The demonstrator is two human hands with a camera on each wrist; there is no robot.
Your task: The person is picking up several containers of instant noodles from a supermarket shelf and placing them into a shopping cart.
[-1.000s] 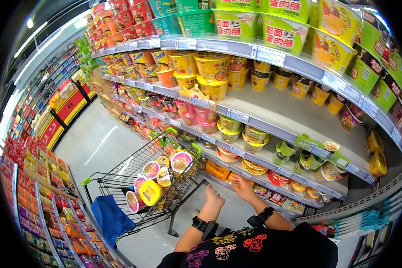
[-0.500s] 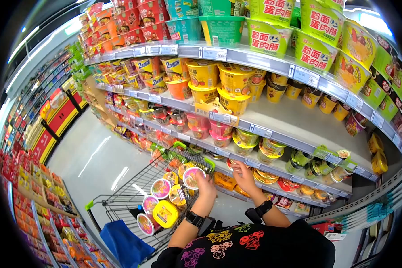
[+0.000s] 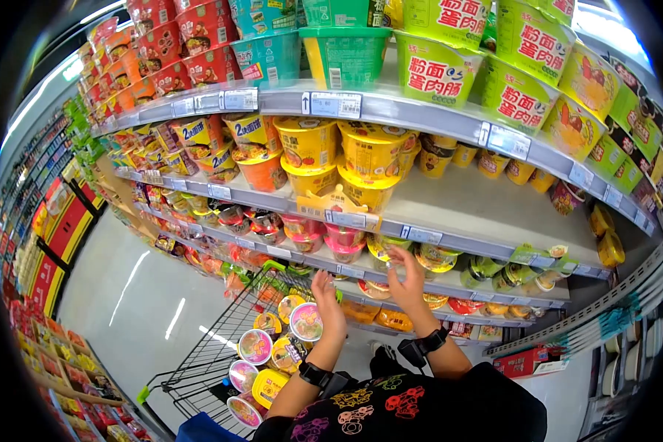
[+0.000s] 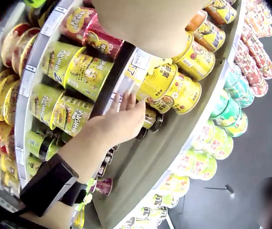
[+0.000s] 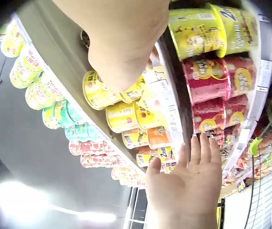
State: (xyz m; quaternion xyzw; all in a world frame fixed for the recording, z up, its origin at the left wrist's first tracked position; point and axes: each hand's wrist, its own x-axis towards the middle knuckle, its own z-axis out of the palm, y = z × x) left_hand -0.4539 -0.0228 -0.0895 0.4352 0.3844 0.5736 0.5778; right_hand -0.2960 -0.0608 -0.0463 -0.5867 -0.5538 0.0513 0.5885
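Both hands are raised before a shelf of instant noodle tubs, holding nothing. My left hand stands upright above the shopping cart's corner, its fingers extended; the right wrist view shows its bare palm. To its right, my right hand reaches up, overlapping the green noodle tubs. In the left wrist view this right hand has its fingers stretched toward the price-tag edge below the stacked yellow noodle tubs. Pink noodle tubs sit one shelf under the yellow ones.
The wire shopping cart at lower left carries several noodle cups, among them a yellow box and a pink-lidded cup. Shelf edges with price tags jut out ahead. A metal rack stands at right.
Both hands have risen toward the shelf. The left one has moved up from beside the pink-lidded cup and straightened its fingers. The head view has shifted closer to the shelves.
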